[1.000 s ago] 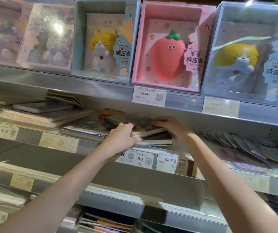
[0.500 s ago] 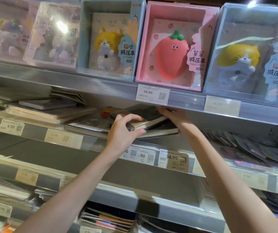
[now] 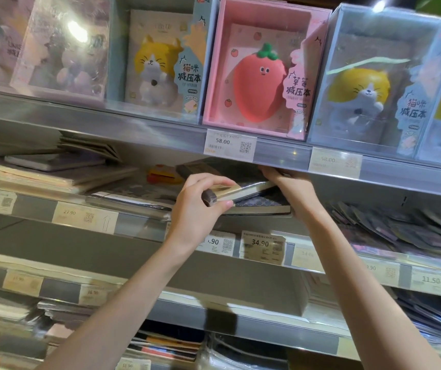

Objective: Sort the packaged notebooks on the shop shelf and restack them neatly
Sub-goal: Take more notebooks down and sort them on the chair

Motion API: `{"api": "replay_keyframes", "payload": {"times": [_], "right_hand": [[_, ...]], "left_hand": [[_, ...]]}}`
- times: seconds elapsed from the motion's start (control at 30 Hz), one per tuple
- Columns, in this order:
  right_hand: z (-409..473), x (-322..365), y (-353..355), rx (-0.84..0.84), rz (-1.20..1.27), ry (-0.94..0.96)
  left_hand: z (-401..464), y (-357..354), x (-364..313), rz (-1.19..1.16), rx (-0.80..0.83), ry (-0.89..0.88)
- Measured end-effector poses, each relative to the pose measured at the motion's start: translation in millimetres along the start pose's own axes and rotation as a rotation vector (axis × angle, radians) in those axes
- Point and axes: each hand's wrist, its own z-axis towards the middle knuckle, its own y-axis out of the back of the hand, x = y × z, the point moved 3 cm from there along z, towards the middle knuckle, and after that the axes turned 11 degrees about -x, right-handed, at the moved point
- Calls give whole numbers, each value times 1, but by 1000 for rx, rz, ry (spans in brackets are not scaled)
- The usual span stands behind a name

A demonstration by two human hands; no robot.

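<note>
With my left hand (image 3: 199, 201) and right hand (image 3: 292, 192) both gripping the top notebook (image 3: 243, 189), I'd lift it level — clear of the stack (image 3: 262, 206) — before squaring edges.

1. The upper shelf edge (image 3: 160, 134) hangs low over the middle shelf (image 3: 35, 206); the slot between them is shallow, and the right hand (image 3: 291, 190) sits right under that edge.
2. A tilted wrapped notebook (image 3: 243, 189), held between both hands, fills the slot's centre; the left hand (image 3: 200, 206) blocks its front corner.
3. Beneath it, a flat dark notebook (image 3: 262, 206) covers the shelf floor.
4. To the left, a low flat pack (image 3: 134, 196) leaves room above it, but taller stacks (image 3: 54, 172) further left close the gap.
5. A yellow-red item (image 3: 160, 176) stands behind.
6. To the right, loose fanned packets (image 3: 390, 225) lie low; open height remains over them.
</note>
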Motion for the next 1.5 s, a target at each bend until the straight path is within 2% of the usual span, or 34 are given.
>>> {"api": "replay_keyframes", "payload": {"times": [0.17,0.33,0.47,0.57,0.7,0.83,0.93,1.07,1.17,1.5], "right_hand": [[-26,-2,2,97,-103,151],[-30,-18,1,263,-237,38],[-30,-16,7,390,-356,-17],[-35,-9,12,379,-446,68],[-52,-10,15,513,-566,194],[-58,-15,13,462,-643,370],[-62,-14,10,325,-681,489],[-68,-16,9,239,-682,531],[-75,-10,10,184,-657,574],[-134,55,19,86,-645,692]], "left_hand": [[-32,15,0,-18,-55,-16],[-35,12,-1,178,54,-101],[-38,13,0,221,127,-111],[-38,12,3,185,131,-97],[-36,10,6,98,125,-72],[-35,8,8,56,110,-58],[-34,6,7,64,66,-40],[-35,9,3,52,-6,-5],[-38,17,-5,49,-17,-42],[-53,76,-64,13,-10,-90]]}}
